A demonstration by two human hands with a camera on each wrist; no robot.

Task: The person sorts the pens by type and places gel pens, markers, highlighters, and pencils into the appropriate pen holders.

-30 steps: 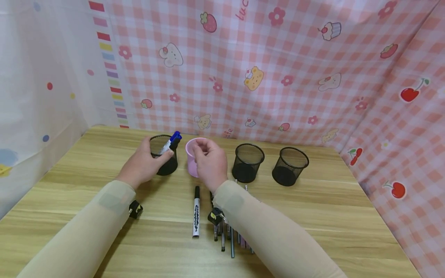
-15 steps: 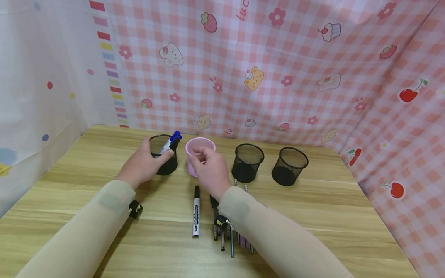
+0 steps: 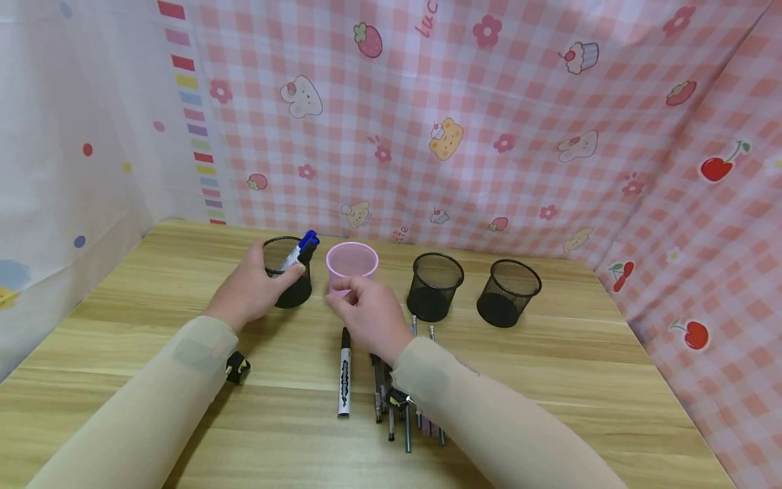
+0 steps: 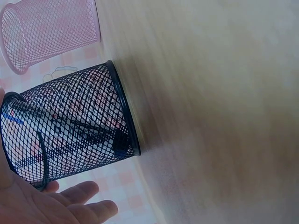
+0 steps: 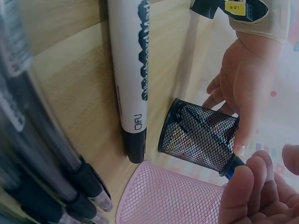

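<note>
A black mesh pen holder (image 3: 293,288) stands upright at the left, held at its rim by my left hand (image 3: 250,285), with the thumb in front. Its other fingers (image 4: 96,212) reach past the side in the left wrist view. A blue-capped marker (image 3: 308,239) and a black-capped marker (image 3: 307,252) lean inside. My right hand (image 3: 373,309) hovers in front of a pink mesh pen holder (image 3: 352,248), its fingers loosely bent around nothing. Below it lies a whiteboard marker (image 3: 345,380) with a black cap, also large in the right wrist view.
Two black mesh pen holders, one (image 3: 435,288) right of the pink one and another (image 3: 509,293) farther right, stand in the same row. Several pens (image 3: 391,414) and pencils (image 3: 408,435) lie partly under my right forearm. A checked cloth (image 3: 427,102) hangs behind the table (image 3: 580,353).
My right hand has drawn back from over the pink pen holder toward me, down toward the whiteboard marker. The left hand stays at the black pen holder.
</note>
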